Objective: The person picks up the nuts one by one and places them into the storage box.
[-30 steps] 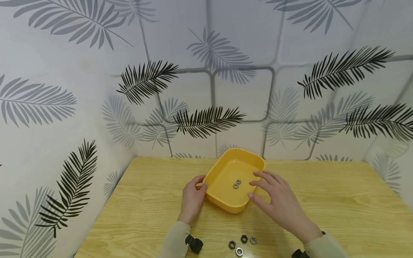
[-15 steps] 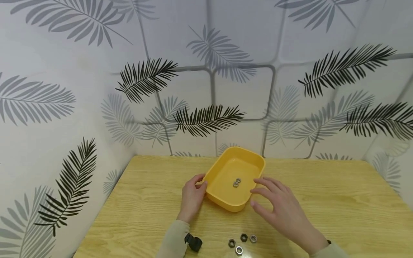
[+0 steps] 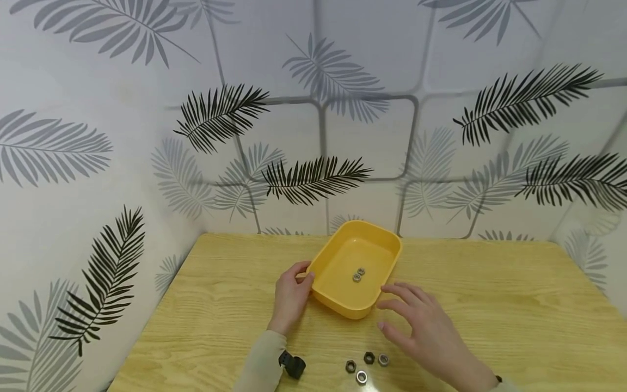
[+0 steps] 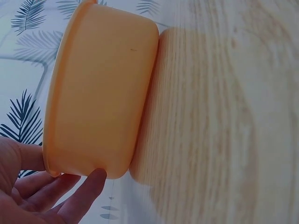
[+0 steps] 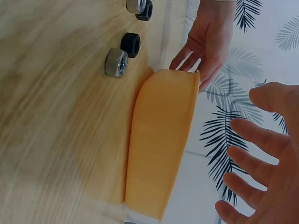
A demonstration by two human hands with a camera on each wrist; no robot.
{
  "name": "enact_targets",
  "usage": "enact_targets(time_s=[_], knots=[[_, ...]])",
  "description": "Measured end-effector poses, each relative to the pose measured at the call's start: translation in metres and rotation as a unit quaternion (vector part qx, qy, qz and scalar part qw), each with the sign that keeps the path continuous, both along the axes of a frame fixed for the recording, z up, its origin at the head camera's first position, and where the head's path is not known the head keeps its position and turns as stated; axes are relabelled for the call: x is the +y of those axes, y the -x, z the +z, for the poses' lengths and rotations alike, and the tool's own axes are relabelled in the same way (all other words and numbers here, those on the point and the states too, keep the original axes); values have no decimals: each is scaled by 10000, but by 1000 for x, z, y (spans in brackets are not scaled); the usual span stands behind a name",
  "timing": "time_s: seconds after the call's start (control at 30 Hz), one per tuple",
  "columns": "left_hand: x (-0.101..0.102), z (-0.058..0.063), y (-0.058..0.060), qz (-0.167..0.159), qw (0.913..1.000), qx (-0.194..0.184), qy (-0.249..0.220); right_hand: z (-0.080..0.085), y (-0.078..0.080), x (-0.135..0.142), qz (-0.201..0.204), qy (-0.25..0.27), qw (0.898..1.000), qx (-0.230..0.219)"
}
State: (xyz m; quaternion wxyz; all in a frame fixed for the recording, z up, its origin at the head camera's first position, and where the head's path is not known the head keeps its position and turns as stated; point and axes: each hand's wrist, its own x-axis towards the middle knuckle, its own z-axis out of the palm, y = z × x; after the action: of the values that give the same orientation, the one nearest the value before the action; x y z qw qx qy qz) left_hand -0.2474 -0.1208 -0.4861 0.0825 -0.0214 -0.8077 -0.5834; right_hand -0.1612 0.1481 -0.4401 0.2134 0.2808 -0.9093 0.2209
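Note:
My left hand (image 3: pixel 291 296) holds the left corner of a yellow plastic tub (image 3: pixel 360 251). Its thumb lies at the rim and the other fingers are against the outer wall (image 4: pixel 103 93). Two silver hex nuts (image 3: pixel 357 277) sit side by side on the tub's floor. To the right of the tub, my right hand (image 3: pixel 426 332) hovers with fingers spread and nothing in them; in the right wrist view its fingers (image 5: pixel 252 175) are apart from the wall. In front of the tub lie two black nuts (image 3: pixel 369 357) and two silver nuts (image 3: pixel 361 377).
Everything stands on a light wood-grain table (image 3: pixel 215 305). Behind it rises a wall (image 3: pixel 284 130) with a leaf pattern, close to the tub's far end. A black wrist device (image 3: pixel 293 366) is strapped at the left sleeve.
My right hand has drawn back from over the tub's right rim, toward me and down. The left hand keeps its hold, and the nuts stay where they were.

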Motion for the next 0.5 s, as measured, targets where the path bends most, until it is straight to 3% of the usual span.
enact_targets(time_s=[0.27,0.5], knots=[[0,0,0,-29,10000,-45,-43,-7,-6,0,-101,-140,9993,-342],[1,0,-1,41,10000,-48,2,-13,-9,3,-61,-305,9991,-293]])
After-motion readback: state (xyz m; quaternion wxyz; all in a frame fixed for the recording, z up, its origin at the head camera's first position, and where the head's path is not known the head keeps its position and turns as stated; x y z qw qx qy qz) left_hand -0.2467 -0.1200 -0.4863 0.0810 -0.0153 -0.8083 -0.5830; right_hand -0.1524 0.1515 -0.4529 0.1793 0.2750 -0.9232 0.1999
